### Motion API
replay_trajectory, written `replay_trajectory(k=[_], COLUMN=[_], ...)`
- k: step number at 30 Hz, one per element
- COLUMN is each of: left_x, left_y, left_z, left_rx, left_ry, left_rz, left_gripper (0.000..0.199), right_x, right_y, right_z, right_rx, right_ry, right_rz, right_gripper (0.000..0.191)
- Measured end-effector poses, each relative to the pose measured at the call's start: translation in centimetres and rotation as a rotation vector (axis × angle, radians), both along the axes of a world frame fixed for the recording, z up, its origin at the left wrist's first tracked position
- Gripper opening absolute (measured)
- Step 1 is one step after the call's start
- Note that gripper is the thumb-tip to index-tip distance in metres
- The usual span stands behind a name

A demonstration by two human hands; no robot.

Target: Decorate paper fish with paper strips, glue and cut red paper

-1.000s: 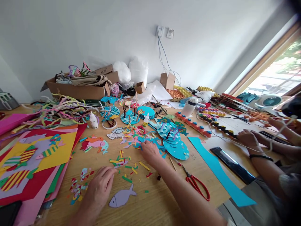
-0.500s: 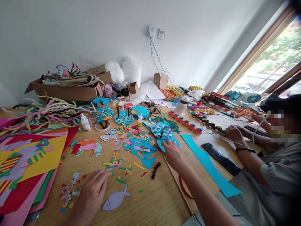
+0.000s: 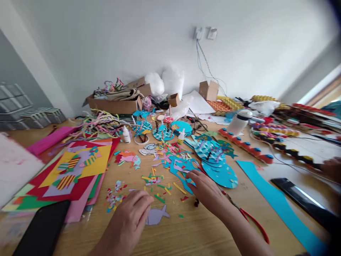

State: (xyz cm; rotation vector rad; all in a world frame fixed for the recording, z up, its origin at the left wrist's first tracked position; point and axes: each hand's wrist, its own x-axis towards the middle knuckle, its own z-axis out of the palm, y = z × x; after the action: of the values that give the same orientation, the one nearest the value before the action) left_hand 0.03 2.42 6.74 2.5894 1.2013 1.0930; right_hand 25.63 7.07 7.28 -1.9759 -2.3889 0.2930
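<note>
Low over the table, my left hand [image 3: 130,217] is beside a lilac paper fish [image 3: 157,216] and partly covers it. Its fingers are loosely bent, with a gap at the thumb and nothing seen in them. My right hand [image 3: 206,190] reaches over the edge of the blue paper scraps [image 3: 173,167], fingers bent down and apart. Beneath that hand, a brown fuzzy pipe cleaner [image 3: 196,203] is mostly hidden. Red-handled scissors [image 3: 252,220] lie by my right forearm. Blue paper discs [image 3: 222,174] lie just beyond the hand.
Stacked coloured paper [image 3: 98,160] and a black phone [image 3: 42,227] are on the left. Glue bottles [image 3: 126,135], pipe cleaners [image 3: 103,122] and a cardboard box [image 3: 114,106] stand farther back. A blue paper strip [image 3: 277,199] and another person's hand [image 3: 331,169] are at right.
The view has turned left, bringing the phone into sight. My right hand has shifted from the blue disc to the scraps and pipe cleaner. The thin wooden stick no longer shows.
</note>
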Motion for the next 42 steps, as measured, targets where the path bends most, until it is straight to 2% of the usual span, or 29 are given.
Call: replay_trajectory(k=[2,5,11,13,15,18,23,29,31,36,39,42], left_x=[-1.3,-5.0,-14.7,-16.3,-16.4,-13.8,-6.7,0.5,3.0,8.8,10.6,11.1], left_y=[-0.8,-0.7,3.2,4.2,4.6,4.6,4.7,7.5,8.8,11.8,13.1,14.1], left_z=[1.0,1.5,1.8,2.1,2.3,2.2,2.0,1.9,1.3,-1.5,-2.8,-3.4], left_rx=[-0.002,-0.068,-0.319,-0.36,-0.395,-0.448,-0.484,-0.403,-0.371,-0.299,-0.258,-0.227], left_ry=[0.054,0.181,0.456,0.512,0.541,0.618,0.664,0.606,0.58,0.566,0.583,0.603], left_rz=[0.017,0.139,0.476,0.561,0.546,0.418,0.2,0.018,-0.04,-0.162,-0.202,-0.19], left_gripper=[0.026,0.03,0.031,0.033,0.033,0.03,0.021,0.025,0.031,0.03,0.028,0.029], right_x=[-1.0,-1.5,-0.7,-0.1,0.4,1.0,1.1,1.5,1.6,2.1,2.8,3.5], right_y=[0.6,1.6,2.4,2.4,2.4,2.4,2.7,2.8,3.1,4.3,5.2,6.0], right_z=[-0.1,-0.4,-1.7,-2.3,-2.8,-3.2,-2.6,-1.7,-1.7,-2.3,-2.5,-2.4], right_rx=[-0.015,0.001,0.011,0.01,0.023,0.032,0.02,0.017,0.01,0.005,0.008,0.019], right_ry=[-0.027,-0.119,-0.198,-0.213,-0.224,-0.237,-0.269,-0.285,-0.281,-0.262,-0.247,-0.223], right_rz=[0.057,0.082,0.074,0.035,0.002,-0.022,-0.065,-0.074,-0.052,-0.001,0.006,-0.028], right_gripper=[0.024,0.023,0.023,0.025,0.027,0.026,0.023,0.022,0.022,0.026,0.028,0.028])
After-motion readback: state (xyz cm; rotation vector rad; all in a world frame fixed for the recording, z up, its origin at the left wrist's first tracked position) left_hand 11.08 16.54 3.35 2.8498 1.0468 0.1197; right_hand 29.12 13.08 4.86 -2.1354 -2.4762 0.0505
